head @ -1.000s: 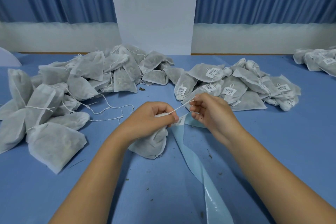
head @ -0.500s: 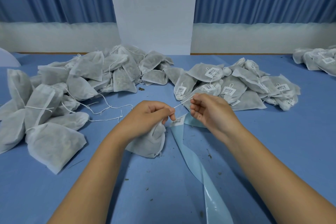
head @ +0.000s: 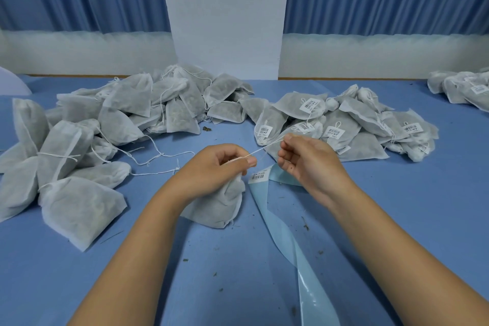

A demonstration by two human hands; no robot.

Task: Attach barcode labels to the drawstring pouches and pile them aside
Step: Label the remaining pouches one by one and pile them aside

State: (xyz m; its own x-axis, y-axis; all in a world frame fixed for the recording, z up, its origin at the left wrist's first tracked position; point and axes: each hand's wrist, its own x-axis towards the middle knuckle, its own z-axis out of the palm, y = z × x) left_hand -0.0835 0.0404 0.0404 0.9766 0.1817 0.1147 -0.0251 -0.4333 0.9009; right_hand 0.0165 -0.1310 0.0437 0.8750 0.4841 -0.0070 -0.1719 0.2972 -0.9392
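Note:
A grey-white drawstring pouch (head: 218,206) hangs just over the blue table in the middle. My left hand (head: 211,169) grips its gathered neck and pinches the white drawstring (head: 264,149) at the thumb. My right hand (head: 307,164) pinches the string's other end, and the string runs taut between the two hands. A barcode label (head: 259,175) sits on the end of a pale blue backing strip (head: 288,235) below the hands. Unlabelled pouches (head: 105,130) are heaped on the left. Labelled pouches (head: 341,127) lie in a pile behind my right hand.
More labelled pouches (head: 463,88) lie at the far right edge. Loose white strings (head: 158,156) trail from the left heap toward the middle. Small dark crumbs are scattered on the blue table (head: 423,206). Blue curtains and a white pillar stand behind.
My left thumb has slid along the drawstring toward my right hand. The pouch has dropped slightly lower under my left hand. My right hand has barely moved.

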